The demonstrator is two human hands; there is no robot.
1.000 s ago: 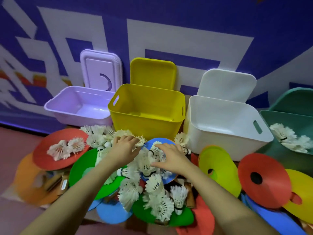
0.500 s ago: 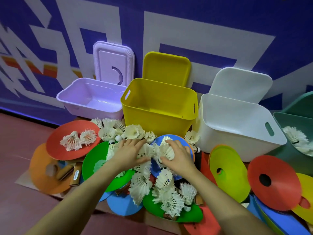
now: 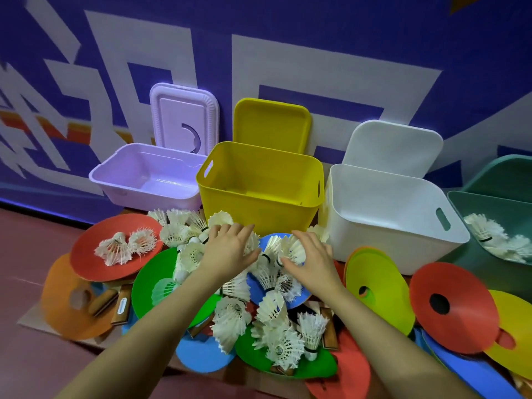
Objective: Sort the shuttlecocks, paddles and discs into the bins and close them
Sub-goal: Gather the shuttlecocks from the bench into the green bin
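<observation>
Both hands reach into a heap of white feather shuttlecocks [image 3: 230,318] at the centre of the frame, in front of a row of open bins. At centre left, the left hand [image 3: 229,249] lies palm down on the pile, fingers spread and bent over a cluster of shuttlecocks beneath it; whether it grips them cannot be told. Just right of it, the right hand [image 3: 312,259] curls its fingers around a shuttlecock [image 3: 293,249] above a blue disc [image 3: 299,296].

At far left, an orange disc [image 3: 66,312] lies on the floor, partly under a red disc [image 3: 95,249] that carries two shuttlecocks. Wooden paddle handles [image 3: 121,306] show between these and a green disc [image 3: 149,286]. Behind them, in the upper left, stands a lilac bin [image 3: 149,180], its lid [image 3: 184,119] propped upright against the purple-and-white wall [image 3: 288,53]. At centre stands a yellow bin [image 3: 259,194], its lid [image 3: 272,125] leaning behind it. To the right is a white bin [image 3: 388,223], its lid [image 3: 391,148] also against the wall. At the right edge, a green bin [image 3: 489,208] holds several shuttlecocks. Lower right, a yellow-green disc [image 3: 377,283], a red disc with a dark centre hole [image 3: 460,315] and a yellow disc [image 3: 515,326] overlap.
</observation>
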